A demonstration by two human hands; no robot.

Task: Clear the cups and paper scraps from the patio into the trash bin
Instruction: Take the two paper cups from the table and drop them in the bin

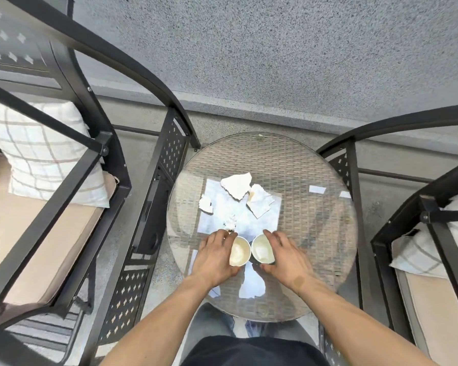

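Note:
Two white paper cups stand side by side near the front of a round glass-topped wicker table (315, 233). My left hand (214, 256) wraps around the left cup (239, 252) from its left side. Curled around the right cup (261, 249) from its right side is my right hand (284, 253). Both cups look upright and rest on the glass. Behind them lie torn white paper scraps: a large one (236, 185), a stained one (259, 200), a small one (205, 204) and a crumpled bit (230, 221).
A black metal chair (95, 143) with a beige seat cushion and a checked pillow (37, 154) stands left of the table. Another such chair (434, 233) stands to the right. A grey speckled wall rises behind. No trash bin is in view.

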